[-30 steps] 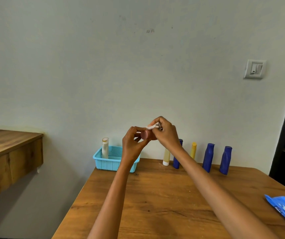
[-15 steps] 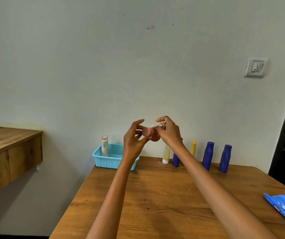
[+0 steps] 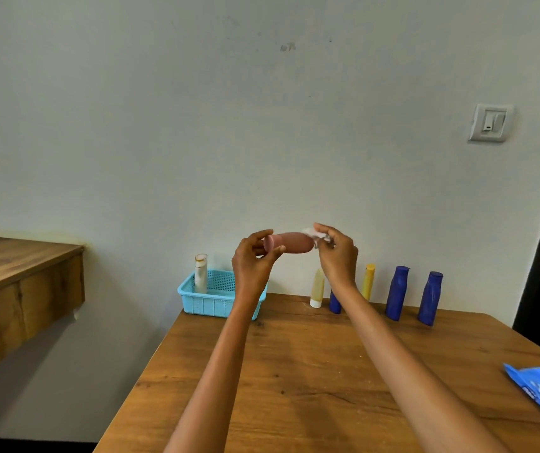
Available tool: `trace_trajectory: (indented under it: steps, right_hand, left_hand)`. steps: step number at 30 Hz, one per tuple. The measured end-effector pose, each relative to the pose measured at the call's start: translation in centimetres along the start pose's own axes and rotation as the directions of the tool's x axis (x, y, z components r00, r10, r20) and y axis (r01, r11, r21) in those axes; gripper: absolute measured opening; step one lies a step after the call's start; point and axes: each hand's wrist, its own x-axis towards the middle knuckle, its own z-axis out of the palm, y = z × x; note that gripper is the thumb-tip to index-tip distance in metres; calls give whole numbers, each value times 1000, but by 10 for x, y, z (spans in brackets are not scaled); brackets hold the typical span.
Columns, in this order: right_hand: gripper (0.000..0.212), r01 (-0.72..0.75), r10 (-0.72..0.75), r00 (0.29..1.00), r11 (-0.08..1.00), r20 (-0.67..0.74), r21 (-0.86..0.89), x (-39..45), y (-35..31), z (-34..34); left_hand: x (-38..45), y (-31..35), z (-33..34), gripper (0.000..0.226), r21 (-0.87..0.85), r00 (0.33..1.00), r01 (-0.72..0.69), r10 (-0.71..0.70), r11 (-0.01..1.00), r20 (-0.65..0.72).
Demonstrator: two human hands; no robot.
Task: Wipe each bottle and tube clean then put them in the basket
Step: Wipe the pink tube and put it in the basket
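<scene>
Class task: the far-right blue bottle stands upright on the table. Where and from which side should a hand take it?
Grip the blue bottle round its mid body, coming from the front: it is upright, the wall is close behind, and its right side is free.

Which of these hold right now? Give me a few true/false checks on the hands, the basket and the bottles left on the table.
1. The left hand holds the pink bottle by its cap end. True.
2. The right hand is empty. False: it pinches a white wipe.
3. The blue basket holds nothing. False: a white bottle stands in it.
4. Dark blue bottles stand on the table. True.
</scene>
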Motion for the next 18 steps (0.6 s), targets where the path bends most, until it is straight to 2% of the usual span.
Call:
trace_trajectory:
  steps: [4,8,10,12,15,16,18]
  right_hand:
    - [34,129,-118,989,982,86,-141,-15,9,19]
    - [39,280,-264,948,957,176,-76,-34,6,28]
    - [39,342,-330,916,939,227,-16,-37,5,28]
    - [36,290,-290,948,957,131,23,-32,8,24]
    - [33,108,-102,989,993,-110,51,-20,13,18]
    - [33,102,-97,987,994,-125,39,-18,14,17]
    - [33,142,-142,988,990,-68,-6,-17,12,20]
  left_hand:
    - [-2,2,4,39,-134,985,154,-163,979,-57]
    - [-2,1,1,37,-166,971,204,-221,965,-94]
    - [-3,0,0,34,-216,951,268,-294,939,-97]
    - [-4,2,2,30,-285,924,337,-374,897,-84]
    - [-5,5,5,20,-292,910,370,-407,882,-76]
    - [-5,5,6,21,-285,909,380,-412,880,-63]
    - [-6,5,8,23,-282,900,406,-434,869,-42]
